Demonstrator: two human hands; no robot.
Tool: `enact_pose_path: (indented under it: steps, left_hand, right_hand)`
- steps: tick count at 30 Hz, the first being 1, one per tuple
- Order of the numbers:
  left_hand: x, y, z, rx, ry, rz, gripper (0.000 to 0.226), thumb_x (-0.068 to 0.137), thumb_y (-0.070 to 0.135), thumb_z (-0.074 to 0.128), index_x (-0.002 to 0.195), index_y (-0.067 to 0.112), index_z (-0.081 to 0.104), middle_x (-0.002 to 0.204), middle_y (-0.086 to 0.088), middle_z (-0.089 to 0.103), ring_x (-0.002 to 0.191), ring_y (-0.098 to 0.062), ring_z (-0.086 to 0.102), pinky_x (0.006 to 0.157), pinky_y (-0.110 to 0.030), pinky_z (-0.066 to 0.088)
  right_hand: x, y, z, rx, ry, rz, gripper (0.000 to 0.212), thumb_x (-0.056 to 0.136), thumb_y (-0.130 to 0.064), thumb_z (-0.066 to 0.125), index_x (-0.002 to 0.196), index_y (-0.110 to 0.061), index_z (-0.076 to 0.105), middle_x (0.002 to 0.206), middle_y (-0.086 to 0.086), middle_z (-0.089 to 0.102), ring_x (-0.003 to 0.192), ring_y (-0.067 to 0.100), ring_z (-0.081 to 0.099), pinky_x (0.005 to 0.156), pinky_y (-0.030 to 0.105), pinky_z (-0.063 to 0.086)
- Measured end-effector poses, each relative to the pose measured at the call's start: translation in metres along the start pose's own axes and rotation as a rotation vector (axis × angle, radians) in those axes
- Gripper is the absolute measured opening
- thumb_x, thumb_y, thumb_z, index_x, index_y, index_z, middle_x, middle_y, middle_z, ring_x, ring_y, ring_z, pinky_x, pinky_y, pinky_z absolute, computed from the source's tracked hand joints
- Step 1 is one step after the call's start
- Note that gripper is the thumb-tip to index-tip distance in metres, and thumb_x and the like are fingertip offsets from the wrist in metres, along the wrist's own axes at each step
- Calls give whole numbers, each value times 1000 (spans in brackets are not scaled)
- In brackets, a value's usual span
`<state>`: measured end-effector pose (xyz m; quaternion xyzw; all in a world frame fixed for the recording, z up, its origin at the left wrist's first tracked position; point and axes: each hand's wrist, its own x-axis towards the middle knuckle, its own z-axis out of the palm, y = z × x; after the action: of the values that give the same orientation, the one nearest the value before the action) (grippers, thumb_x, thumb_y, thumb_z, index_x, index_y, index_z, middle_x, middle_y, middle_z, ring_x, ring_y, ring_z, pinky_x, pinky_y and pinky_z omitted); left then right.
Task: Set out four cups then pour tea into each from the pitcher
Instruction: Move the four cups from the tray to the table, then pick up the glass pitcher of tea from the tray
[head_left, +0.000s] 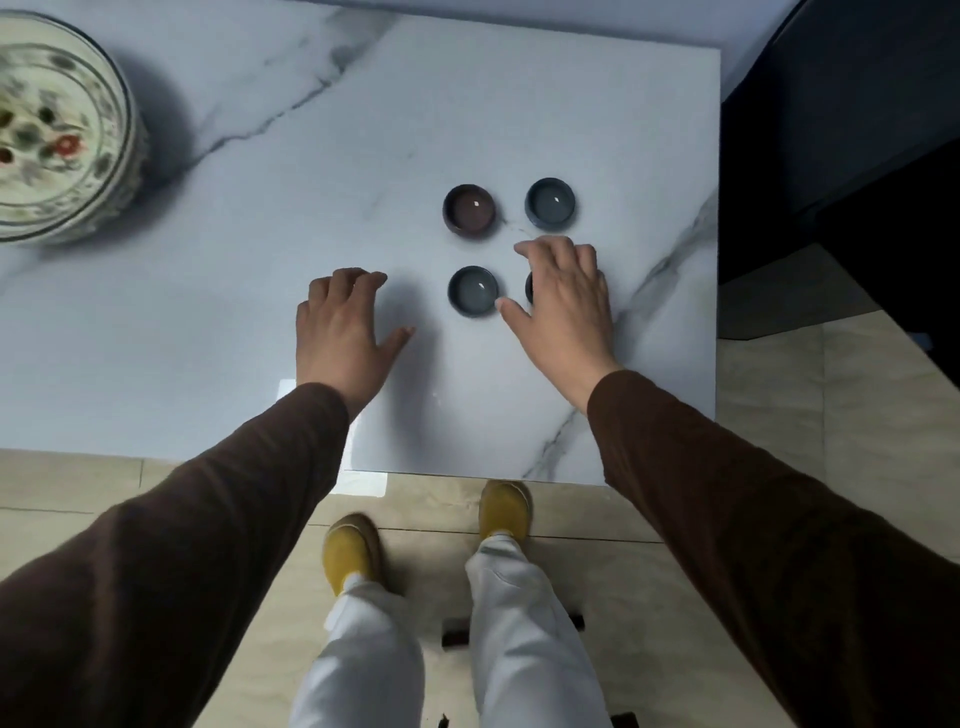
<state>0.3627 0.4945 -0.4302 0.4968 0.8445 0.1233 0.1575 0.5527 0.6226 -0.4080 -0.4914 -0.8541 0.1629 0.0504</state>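
Note:
Several small cups stand in a square on the white marble table (311, 208). A brown cup (469, 210) is at the far left, a grey-blue cup (550, 203) at the far right, another grey-blue cup (473, 291) at the near left. A dark cup (529, 287) at the near right is almost hidden under my right hand (563, 301), whose fingers curve over it; whether they grip it I cannot tell. My left hand (343, 327) hovers left of the cups, fingers apart, holding nothing. No pitcher is in view.
A large painted ceramic bowl (57, 130) sits at the table's far left. The table's right edge (718, 260) runs close to the cups, with a dark cabinet (841, 130) beyond. My feet in yellow slippers (506, 512) stand on the tiled floor.

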Motion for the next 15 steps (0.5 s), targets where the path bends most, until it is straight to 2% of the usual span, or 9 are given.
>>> enact_pose_path:
  steps: [5,15]
  left_hand:
    - [-18,-65,-53,44,15,31,54,85,38,70,131,14,55,126,-9,59,118,-37,48,94,-46,40]
    - [-54,-217,-149,62,6,47,54,83,34,72,130,13,56,125,-8,59,116,-37,50,90,-45,41]
  right_hand:
    - [-9,-77,0,-4,-17,-60,45,85,-35,65,127,-20,55,128,0,54,117,25,46,94,39,41]
    - [-37,-264,32,17,-94,-64,44,89,-33,61,131,-20,53,130,0,53,120,24,45,97,36,36]
